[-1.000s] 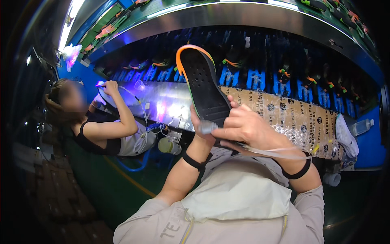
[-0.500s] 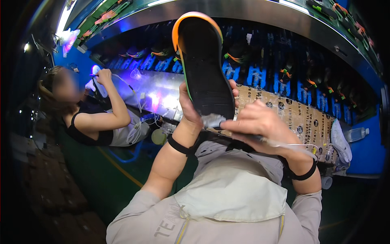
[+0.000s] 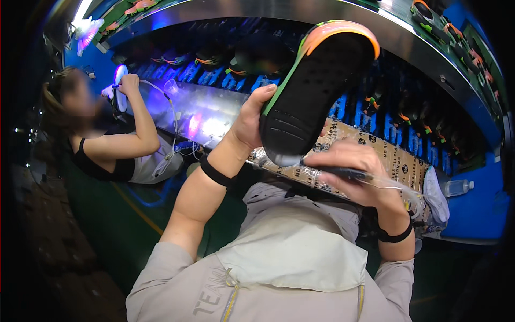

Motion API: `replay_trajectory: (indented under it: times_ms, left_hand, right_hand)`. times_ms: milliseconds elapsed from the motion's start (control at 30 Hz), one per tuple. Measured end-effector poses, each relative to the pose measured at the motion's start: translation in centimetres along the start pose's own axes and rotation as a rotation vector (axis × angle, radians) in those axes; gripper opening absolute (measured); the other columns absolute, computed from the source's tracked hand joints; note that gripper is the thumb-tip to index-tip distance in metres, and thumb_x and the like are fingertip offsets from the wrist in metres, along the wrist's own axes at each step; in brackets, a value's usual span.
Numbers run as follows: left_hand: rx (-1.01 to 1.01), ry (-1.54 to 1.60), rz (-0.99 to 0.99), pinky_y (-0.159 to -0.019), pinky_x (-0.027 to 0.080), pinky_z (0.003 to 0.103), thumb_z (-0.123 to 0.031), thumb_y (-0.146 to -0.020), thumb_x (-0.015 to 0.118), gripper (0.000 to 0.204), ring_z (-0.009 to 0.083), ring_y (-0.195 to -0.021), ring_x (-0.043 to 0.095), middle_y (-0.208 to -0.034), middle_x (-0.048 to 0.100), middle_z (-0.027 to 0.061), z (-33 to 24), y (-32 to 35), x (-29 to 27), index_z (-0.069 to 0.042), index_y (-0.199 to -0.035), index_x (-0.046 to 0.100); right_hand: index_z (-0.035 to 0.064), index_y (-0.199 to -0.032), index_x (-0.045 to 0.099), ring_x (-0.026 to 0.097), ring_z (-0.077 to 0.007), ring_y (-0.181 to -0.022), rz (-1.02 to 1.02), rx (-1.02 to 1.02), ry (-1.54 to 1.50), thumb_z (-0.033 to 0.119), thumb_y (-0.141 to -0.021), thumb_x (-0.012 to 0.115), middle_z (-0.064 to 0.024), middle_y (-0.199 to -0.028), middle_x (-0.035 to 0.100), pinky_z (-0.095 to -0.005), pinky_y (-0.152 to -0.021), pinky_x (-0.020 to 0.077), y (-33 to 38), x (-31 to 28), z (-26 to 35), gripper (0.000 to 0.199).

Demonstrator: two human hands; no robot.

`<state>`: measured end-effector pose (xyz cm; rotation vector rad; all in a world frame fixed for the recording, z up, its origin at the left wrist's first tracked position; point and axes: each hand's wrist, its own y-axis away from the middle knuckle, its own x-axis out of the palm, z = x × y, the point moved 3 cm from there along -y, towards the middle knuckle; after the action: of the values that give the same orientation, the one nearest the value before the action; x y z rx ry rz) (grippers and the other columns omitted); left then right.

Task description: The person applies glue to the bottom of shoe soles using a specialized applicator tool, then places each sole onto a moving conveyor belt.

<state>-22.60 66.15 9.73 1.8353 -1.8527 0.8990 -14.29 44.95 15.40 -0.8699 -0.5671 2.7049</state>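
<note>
My left hand [image 3: 251,122] is closed round a shoe sole [image 3: 316,94] from its left side, its fingertips showing past the right edge. The sole is black across the face turned to me, with an orange rim at the far end and green along the left. It is held up tilted, far end leaning right. My right hand [image 3: 354,163], a little blurred, grips a brush [image 3: 347,173] with a dark handle and a pale tip. That tip is at the sole's near end. A thin clear tube or cord runs from the handle past my right wrist.
Printed cardboard [image 3: 370,150] covers the bench ahead, beside bare shiny metal [image 3: 198,115]. Blue racks [image 3: 230,78] holding dark shoe parts line the back under a curved metal shelf [image 3: 397,24]. A white oblong piece [image 3: 435,196] and clear bottle [image 3: 458,187] lie right. A co-worker [image 3: 115,145] sits left.
My left hand has raised the sole and shifted it right, now leaning right. The brush in my right hand has moved slightly right, still by the sole's near end.
</note>
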Motion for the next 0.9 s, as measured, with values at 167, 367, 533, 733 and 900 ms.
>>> replay_trajectory:
  times_ms: [167, 367, 533, 733, 900]
  left_hand:
    - [-0.167, 0.119, -0.031, -0.097, 0.064, 0.042, -0.033, -0.112, 0.045, 0.053, 0.0307, -0.11, 0.079, -0.127, 0.076, 0.0239, 0.9, -0.4, -2.8, 0.006, -0.141, 0.065]
    - [-0.295, 0.054, -0.036, -0.085, 0.064, 0.032, -0.029, -0.112, 0.054, 0.037, 0.0174, -0.095, 0.079, -0.115, 0.079, 0.0131, 0.7, -1.4, -2.0, 0.0, -0.128, 0.072]
    - [-0.378, -0.099, -0.172, -0.083, 0.064, 0.031, -0.028, -0.113, 0.055, 0.036, 0.0167, -0.093, 0.078, -0.113, 0.08, 0.0123, 0.5, -1.4, -1.9, 0.0, -0.125, 0.073]
    - [-0.369, -0.207, -0.292, -0.085, 0.065, 0.033, -0.028, -0.113, 0.053, 0.038, 0.0182, -0.093, 0.079, -0.114, 0.08, 0.0134, 0.5, -1.2, -2.7, 0.001, -0.128, 0.072]
    - [-0.385, -0.075, -0.197, -0.088, 0.066, 0.037, -0.035, -0.112, 0.055, 0.048, 0.0215, -0.098, 0.079, -0.121, 0.078, 0.0163, 1.1, -0.6, -4.6, 0.001, -0.142, 0.065]
  right_hand:
    - [0.0067, -0.115, 0.082, 0.062, -0.0252, -0.076, 0.292, -0.163, 0.215, 0.011, -0.085, 0.088, -0.0066, -0.081, 0.066, -0.0397, -0.075, 0.0465, -0.6, -0.3, 1.4, 0.032]
    - [0.012, -0.117, 0.08, 0.066, -0.0276, -0.09, 0.27, -0.063, 0.348, 0.013, -0.086, 0.085, -0.0049, -0.089, 0.068, -0.0408, -0.083, 0.0475, -0.4, -0.1, 0.8, 0.032]
    - [0.0125, -0.119, 0.081, 0.061, -0.0258, -0.086, 0.217, -0.086, 0.322, 0.012, -0.08, 0.089, -0.0038, -0.087, 0.064, -0.0405, -0.08, 0.0443, -0.4, -0.5, 0.6, 0.04]
    - [0.0126, -0.115, 0.08, 0.063, -0.0257, -0.092, 0.283, -0.1, 0.32, 0.014, -0.087, 0.083, -0.0035, -0.091, 0.068, -0.04, -0.082, 0.0441, -0.1, -0.3, 0.5, 0.029]
    - [0.0116, -0.115, 0.08, 0.064, -0.0249, -0.09, 0.344, -0.097, 0.399, 0.015, -0.09, 0.084, -0.004, -0.088, 0.067, -0.0397, -0.084, 0.0442, 0.1, -0.1, 0.1, 0.026]
